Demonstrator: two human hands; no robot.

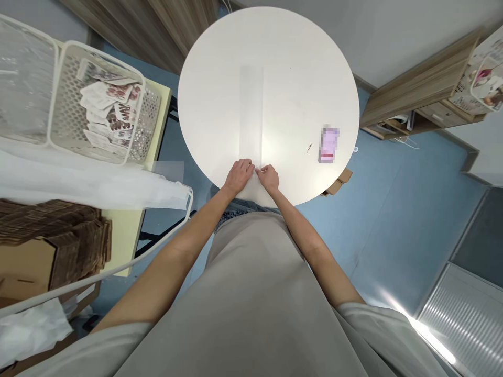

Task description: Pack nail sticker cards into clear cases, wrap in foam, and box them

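Note:
A long, see-through plastic film strip (251, 115) lies flat on the round white table (306, 63), stretching from its near side toward the far side. My left hand (239, 177) and my right hand (269, 179) meet at the strip's near end, close to the table's front edge. Both hands are closed, with fingertips pinching the film close together. Part of the film is hidden beneath the fingers. To the right lies a pink-purple rectangular item (328, 145), blurred into blocks, with a small brown mark on the tabletop beside it.
At left, a white perforated basket (68, 99) holds printed packets, with a bin of clear plastic next to it. White film (118, 183) and stacked flat cardboard (58, 225) lie nearer me. A wooden cabinet (416, 84) stands at right. Small cardboard boxes (338, 183) show below the table's right edge.

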